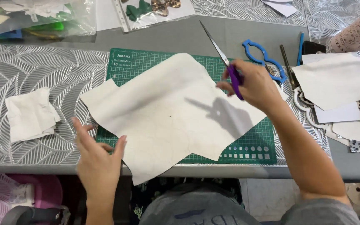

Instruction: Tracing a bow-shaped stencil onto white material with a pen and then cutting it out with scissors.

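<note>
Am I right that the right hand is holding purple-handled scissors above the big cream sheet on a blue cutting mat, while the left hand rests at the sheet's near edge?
Not quite: the cutting mat is green, not blue, as the head view shows. The rest holds: the right hand holds purple-handled scissors above the big cream sheet, and the left hand rests at its near edge.

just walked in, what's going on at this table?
A person sits at a table with a large off-white sheet spread over a green cutting mat. The right hand holds purple-handled scissors above the sheet, blades pointing away. The left hand rests at the sheet's near-left edge. A blue template and paper scraps lie to the right, a smaller scrap to the left.
</note>
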